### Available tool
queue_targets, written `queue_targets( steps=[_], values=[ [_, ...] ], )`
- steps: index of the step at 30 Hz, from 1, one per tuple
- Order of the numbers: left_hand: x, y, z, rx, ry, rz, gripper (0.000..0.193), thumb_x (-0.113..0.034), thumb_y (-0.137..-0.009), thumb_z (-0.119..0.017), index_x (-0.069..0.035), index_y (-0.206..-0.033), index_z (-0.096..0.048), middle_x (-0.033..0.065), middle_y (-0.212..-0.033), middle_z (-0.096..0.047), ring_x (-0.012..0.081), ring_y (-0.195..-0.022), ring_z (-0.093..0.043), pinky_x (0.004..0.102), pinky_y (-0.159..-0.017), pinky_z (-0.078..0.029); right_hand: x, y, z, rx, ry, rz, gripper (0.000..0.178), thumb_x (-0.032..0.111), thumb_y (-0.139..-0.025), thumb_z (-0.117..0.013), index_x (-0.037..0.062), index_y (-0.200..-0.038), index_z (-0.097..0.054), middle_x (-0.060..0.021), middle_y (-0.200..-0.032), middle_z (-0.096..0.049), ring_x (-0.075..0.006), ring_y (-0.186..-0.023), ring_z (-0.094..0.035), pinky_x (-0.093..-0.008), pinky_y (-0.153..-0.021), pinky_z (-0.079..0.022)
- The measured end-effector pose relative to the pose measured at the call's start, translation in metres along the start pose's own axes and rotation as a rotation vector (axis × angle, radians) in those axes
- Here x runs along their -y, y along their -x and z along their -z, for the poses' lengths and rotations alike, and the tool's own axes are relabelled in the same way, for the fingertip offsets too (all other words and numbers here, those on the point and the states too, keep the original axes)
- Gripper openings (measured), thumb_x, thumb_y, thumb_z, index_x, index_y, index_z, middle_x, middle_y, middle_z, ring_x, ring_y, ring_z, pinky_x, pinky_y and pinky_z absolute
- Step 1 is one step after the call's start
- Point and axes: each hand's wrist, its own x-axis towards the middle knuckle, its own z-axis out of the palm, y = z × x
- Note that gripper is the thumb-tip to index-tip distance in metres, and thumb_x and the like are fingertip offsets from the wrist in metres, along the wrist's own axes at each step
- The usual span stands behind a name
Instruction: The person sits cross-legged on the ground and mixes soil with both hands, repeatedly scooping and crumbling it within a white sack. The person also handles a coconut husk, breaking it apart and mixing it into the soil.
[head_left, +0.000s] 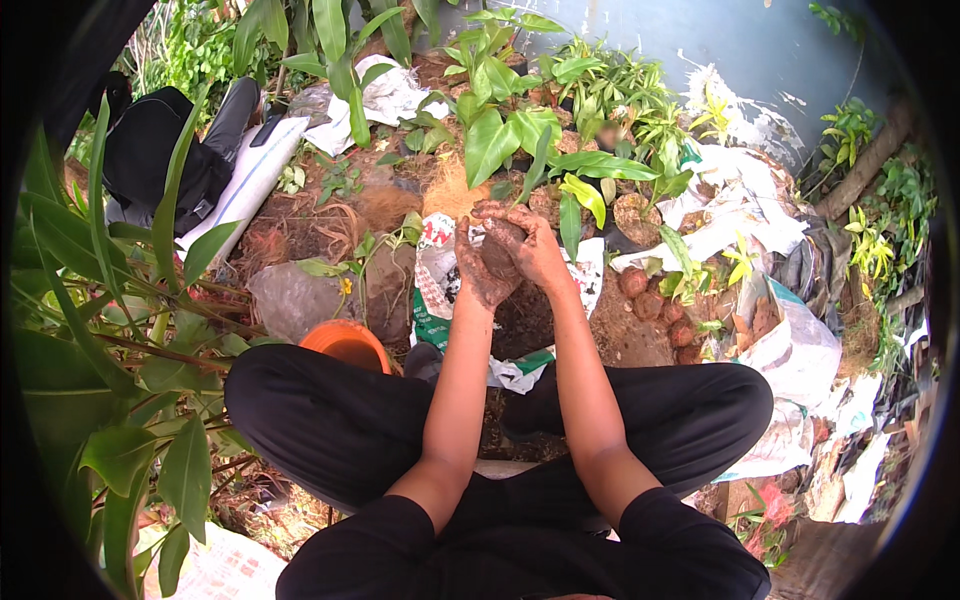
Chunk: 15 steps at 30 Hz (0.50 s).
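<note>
A dark lump of wet soil point(499, 257) sits between my two hands, above an opened sack. My left hand point(476, 278) cups it from the left, palm turned inward. From the right and the far side, my right hand point(537, 252) curves its fingers over the lump. Both hands are smeared with mud, and parts of the lump are hidden behind the fingers. Below them the white, green and red plastic sack point(432, 300) lies spread, with loose dark soil point(525, 325) on it. Several round brown balls point(650, 305) lie on the ground to the right.
An orange pot point(347, 345) stands beside my left knee. Potted leafy plants point(500, 130) fill the far side, before a grey wall point(640, 35). At far left, a person in dark clothing point(160, 150) is near a white sack point(245, 185). Crumpled white sacks point(790, 345) lie at right.
</note>
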Motion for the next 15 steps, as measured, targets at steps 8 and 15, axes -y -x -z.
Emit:
queue_targets(
  steps=[8,15],
  values=[
    [0.0,-0.008,0.037,-0.131,-0.013,-0.068,0.059,-0.059,-0.082,-0.04,-0.015,-0.117,-0.059,0.007,-0.119,-0.059,0.0276,-0.108,-0.058,0.0448,-0.094,-0.046,-0.017,0.004,-0.022,-0.021,-0.023,-0.277,0.02,0.019,-0.089,-0.064,-0.0002,-0.086,-0.068,-0.0031,-0.076,-0.066,-0.0095,-0.069,-0.056,-0.0254,-0.067,-0.046],
    [0.01,0.0,0.011,-0.056,0.222,-0.262,0.081,-0.07,-0.073,-0.048,-0.008,-0.124,-0.056,0.0097,-0.122,-0.058,0.0275,-0.113,-0.055,0.042,-0.101,-0.041,-0.006,-0.003,-0.015,-0.191,0.015,-0.399,0.03,0.026,-0.09,-0.064,-0.001,-0.102,-0.068,-0.0078,-0.088,-0.068,-0.0125,-0.078,-0.058,-0.0274,-0.076,-0.048]
  ],
)
